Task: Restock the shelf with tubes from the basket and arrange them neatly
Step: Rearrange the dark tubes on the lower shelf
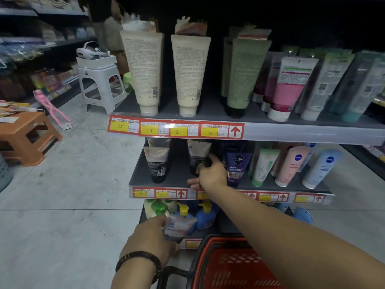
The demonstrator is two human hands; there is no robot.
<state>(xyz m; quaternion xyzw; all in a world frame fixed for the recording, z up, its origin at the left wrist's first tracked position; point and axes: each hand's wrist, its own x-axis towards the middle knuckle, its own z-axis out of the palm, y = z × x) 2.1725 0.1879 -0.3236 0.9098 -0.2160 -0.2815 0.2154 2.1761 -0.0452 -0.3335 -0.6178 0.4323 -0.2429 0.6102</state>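
Dark tube (198,157), standing cap-down on the middle shelf (179,176), is what my right hand (211,174) grips: my fingers curl round its right edge and my thumb sticks out to the left, low over the front lip of the shelf. A black tube (157,163) of the same kind stands apart to its left, with bare shelf between them. Just beside my hand on the right stands a navy Nivea Men tube (237,165), then a green-and-white tube (263,166), a pink tube (290,165) and a pale blue tube (321,167), all leaning back cap-down.

My left hand (150,236), with a dark beaded bracelet (138,260) on the wrist, holds a grey tube (179,226) by its lower end, in front of the bottom shelf. This tube is blurred, and I make out only blue and pink patches on it. Behind it stand pump bottles (184,211) with yellow and green tops.

The red basket (229,265) sits low at my right, under my right forearm; I cannot tell what lies in it.

On the top shelf (291,130) two cream tubes (143,69) stand side by side at the left, and an olive tube (243,74) stands further along. Red-and-yellow price tags (179,131) line the shelf edges. A white stool (102,84) and a brown stool (25,136) stand on the floor to the left.
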